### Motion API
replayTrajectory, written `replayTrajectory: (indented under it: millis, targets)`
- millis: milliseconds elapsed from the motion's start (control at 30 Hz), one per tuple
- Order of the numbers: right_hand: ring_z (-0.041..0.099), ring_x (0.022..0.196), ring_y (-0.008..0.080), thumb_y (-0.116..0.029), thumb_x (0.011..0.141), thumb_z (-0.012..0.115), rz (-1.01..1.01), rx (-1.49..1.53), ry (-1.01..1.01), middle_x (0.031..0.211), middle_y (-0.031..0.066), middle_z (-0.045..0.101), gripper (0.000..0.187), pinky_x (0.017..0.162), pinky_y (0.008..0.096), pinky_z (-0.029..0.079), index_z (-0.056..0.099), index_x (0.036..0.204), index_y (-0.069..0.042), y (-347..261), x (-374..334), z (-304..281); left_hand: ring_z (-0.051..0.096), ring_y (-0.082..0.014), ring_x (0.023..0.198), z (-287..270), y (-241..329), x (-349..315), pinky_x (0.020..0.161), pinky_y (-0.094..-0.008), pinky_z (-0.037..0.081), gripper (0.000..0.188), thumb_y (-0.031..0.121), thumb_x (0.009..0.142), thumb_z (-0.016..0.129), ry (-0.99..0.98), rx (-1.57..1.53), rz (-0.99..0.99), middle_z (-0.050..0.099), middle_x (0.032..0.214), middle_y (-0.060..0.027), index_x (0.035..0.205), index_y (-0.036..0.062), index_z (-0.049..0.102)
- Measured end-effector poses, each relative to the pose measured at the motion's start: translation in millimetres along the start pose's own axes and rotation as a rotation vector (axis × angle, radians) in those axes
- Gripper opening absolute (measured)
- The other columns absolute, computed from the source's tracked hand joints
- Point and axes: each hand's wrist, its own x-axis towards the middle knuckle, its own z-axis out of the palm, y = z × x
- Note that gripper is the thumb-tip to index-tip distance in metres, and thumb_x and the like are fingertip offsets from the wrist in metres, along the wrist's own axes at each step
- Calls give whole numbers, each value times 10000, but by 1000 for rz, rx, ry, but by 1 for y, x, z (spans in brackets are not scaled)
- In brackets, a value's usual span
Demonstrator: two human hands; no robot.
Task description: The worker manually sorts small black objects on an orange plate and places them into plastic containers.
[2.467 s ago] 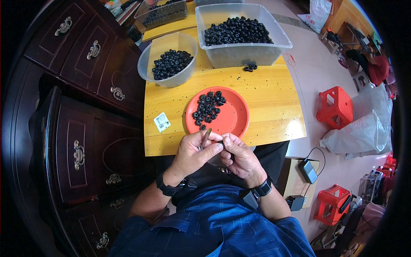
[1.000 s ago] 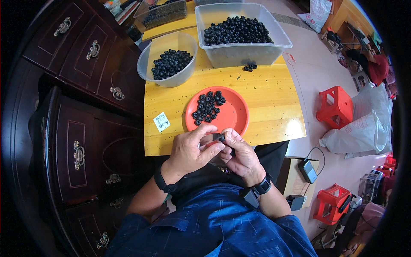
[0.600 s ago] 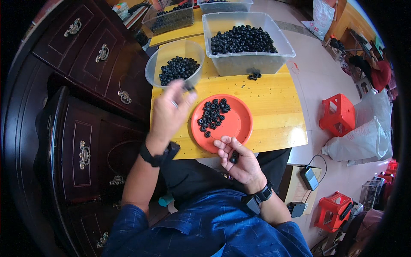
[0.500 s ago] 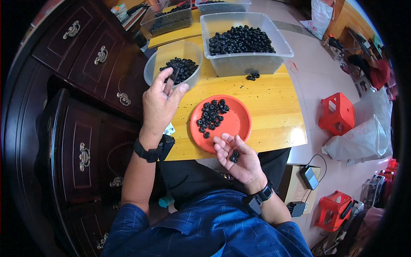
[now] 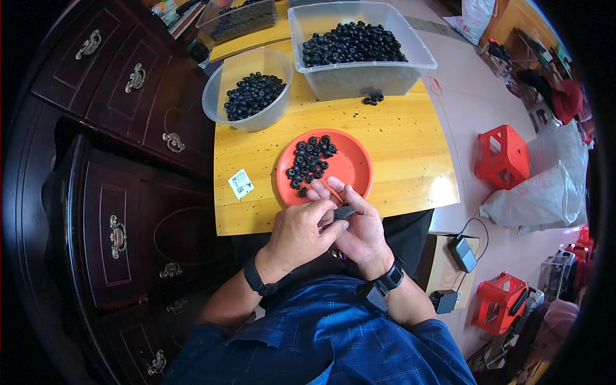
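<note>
My left hand (image 5: 298,232) and my right hand (image 5: 358,223) are pressed together at the near edge of the yellow wooden table (image 5: 398,138). Between their fingers sits a small dark grey part (image 5: 344,212); which hand grips it I cannot tell exactly, both touch it. Just beyond the fingertips lies an orange plate (image 5: 350,168) with several small black ring-shaped pieces (image 5: 309,160) heaped on its left half. Both wrists carry dark bands.
A round clear bowl (image 5: 249,119) of black pieces stands at the table's far left, a large clear rectangular tub (image 5: 359,70) of them behind the plate, a few loose ones (image 5: 372,97) before it. A white sticker (image 5: 241,183) lies left. Dark drawers (image 5: 122,83) flank left; red stools (image 5: 505,154) right.
My left hand, which had reached out to the round bowl, has come back to my right hand at the table's near edge. Both now close around the small dark part.
</note>
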Motion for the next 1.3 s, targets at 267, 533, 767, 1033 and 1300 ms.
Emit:
replayTrajectory:
  millis: [267, 533, 767, 1033, 1300]
  targets:
    - [624, 1063, 174, -201, 1011, 525, -41, -352, 35, 1135, 72, 645, 222, 911, 337, 534, 590, 1163, -54, -11, -12, -6, 563, -106, 553, -8, -9, 1, 539, -268, 463, 238, 44, 782, 782, 138, -157, 7, 599, 644, -54, 995, 28, 678]
    - [621, 729, 43, -210, 995, 584, 55, -396, 109, 907, -14, 647, 158, 500, 148, 443, 602, 1082, -80, -6, -14, -2, 606, -130, 580, -7, -11, -1, 548, -268, 477, 298, -12, 777, 760, 163, -94, 107, 633, 689, -73, 1065, 24, 690]
    - [519, 644, 26, -222, 981, 612, -10, -364, 48, 889, -12, 632, 148, 527, 156, 410, 616, 1055, -94, -1, -12, -10, 575, -155, 534, -6, -9, -4, 504, -277, 452, 291, -21, 767, 766, 280, -35, 260, 617, 668, -76, 1040, 37, 687]
    - [499, 643, 30, -253, 979, 614, -54, -421, 23, 915, -2, 613, 199, 533, 156, 415, 608, 1074, -79, -4, -15, -1, 494, -101, 528, -23, -11, -1, 501, -262, 400, 330, 281, 812, 808, 107, -145, 24, 556, 618, -33, 914, 32, 615]
    - [521, 646, 22, -268, 986, 605, -4, -413, 25, 889, 1, 626, 216, 525, 146, 435, 602, 1078, -73, -2, -16, -1, 593, -187, 539, -22, -11, 2, 515, -304, 441, 396, 422, 823, 768, 44, -39, 56, 604, 638, -62, 886, 60, 619]
